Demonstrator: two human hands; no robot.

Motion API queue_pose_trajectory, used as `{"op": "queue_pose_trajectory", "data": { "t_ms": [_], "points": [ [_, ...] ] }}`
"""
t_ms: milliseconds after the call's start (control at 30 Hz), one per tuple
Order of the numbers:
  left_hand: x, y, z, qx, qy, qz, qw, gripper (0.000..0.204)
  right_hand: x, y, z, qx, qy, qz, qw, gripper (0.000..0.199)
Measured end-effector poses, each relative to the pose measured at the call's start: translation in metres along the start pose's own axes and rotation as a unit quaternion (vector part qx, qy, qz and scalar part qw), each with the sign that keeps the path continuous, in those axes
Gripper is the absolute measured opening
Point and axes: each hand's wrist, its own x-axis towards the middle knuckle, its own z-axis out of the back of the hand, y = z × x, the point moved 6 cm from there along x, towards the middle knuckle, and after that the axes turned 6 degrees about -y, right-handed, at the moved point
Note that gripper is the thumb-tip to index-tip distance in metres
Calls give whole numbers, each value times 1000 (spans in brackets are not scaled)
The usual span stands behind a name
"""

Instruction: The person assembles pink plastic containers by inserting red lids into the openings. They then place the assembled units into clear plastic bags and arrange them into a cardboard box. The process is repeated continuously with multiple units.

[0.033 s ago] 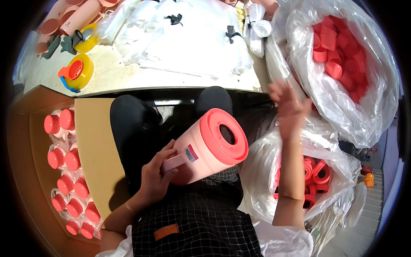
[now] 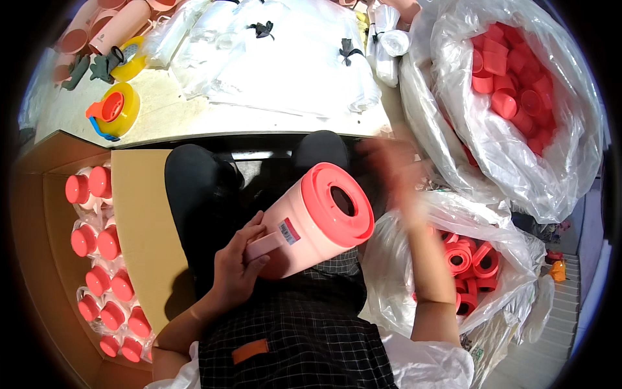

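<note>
My left hand (image 2: 238,267) is closed round the handle of a pale pink jug (image 2: 288,249), which lies tilted over my lap. Its coral-red lid (image 2: 358,228) faces up and to the right, with a dark round hole in the middle. A small label is stuck on the jug's side near the handle. Smeared by motion, my right hand (image 2: 395,172) is in the air beyond the lid, to its right. Its fingers are too blurred to read, and I see nothing clearly in it.
Right: a plastic bag (image 2: 453,139) of red caps, and a nearer bag (image 2: 389,259) of red ring-shaped lids. Left: a cardboard box (image 2: 146,220) of wrapped, red-topped jugs. Ahead, the table (image 2: 175,120) bears clear bags (image 2: 285,71), a yellow tape roll (image 2: 131,110) and pink cups (image 2: 123,29).
My right hand has swung left, from beside the bag of caps toward the jug, and is now blurred. The left hand and jug stay nearly in place.
</note>
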Motion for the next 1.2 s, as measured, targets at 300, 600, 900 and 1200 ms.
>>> {"op": "queue_pose_trajectory", "data": {
  "t_ms": [300,600,900,1200],
  "points": [
    [2,3,-6,45,35,4,998,57,33,-12,32,263,-47,-11,964,85],
    [-6,-14,-13,96,61,-31,993,55,24,-7,-75,240,245,-43,938,69],
    [207,-108,-63,186,0,-379,906,4,29,-7,-44,81,125,115,982,29],
    [342,25,-79,335,2,-156,929,17,46,-31,-35,169,58,51,983,21]
  ]
}}
